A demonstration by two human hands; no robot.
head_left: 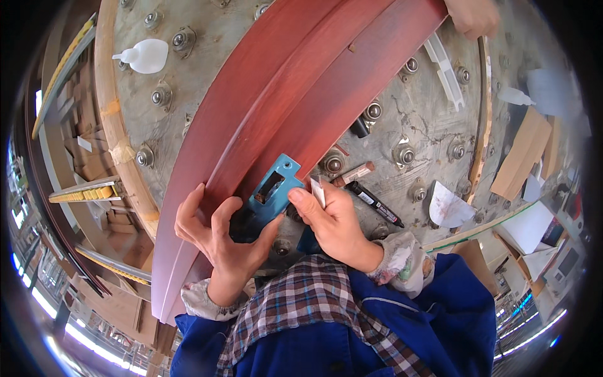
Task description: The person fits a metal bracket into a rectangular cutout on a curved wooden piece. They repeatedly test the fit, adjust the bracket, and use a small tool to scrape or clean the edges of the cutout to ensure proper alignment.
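A long red-brown wooden moulding (282,107) runs diagonally across the work surface. On its near right edge lies a blue plate (284,182) with a rectangular slot and a small round hole; bare, rough wood shows through the slot. My left hand (223,242) straddles the lower end of the plate, index finger on one side and thumb on the other, its other fingers resting on the moulding. A thin, pale flat piece (318,191) sticks up from my closed right hand (336,226), whose thumb tip is against the plate's right side. The plate's lower end is in shadow.
Ball rollers (404,154) stud the grey table. Right of the moulding lie a black marker (375,204), a brown-capped tube (355,174) and a white plastic strip (445,72). A white squeeze bottle (147,56) lies left. Another person's hand (472,16) touches the moulding's far end.
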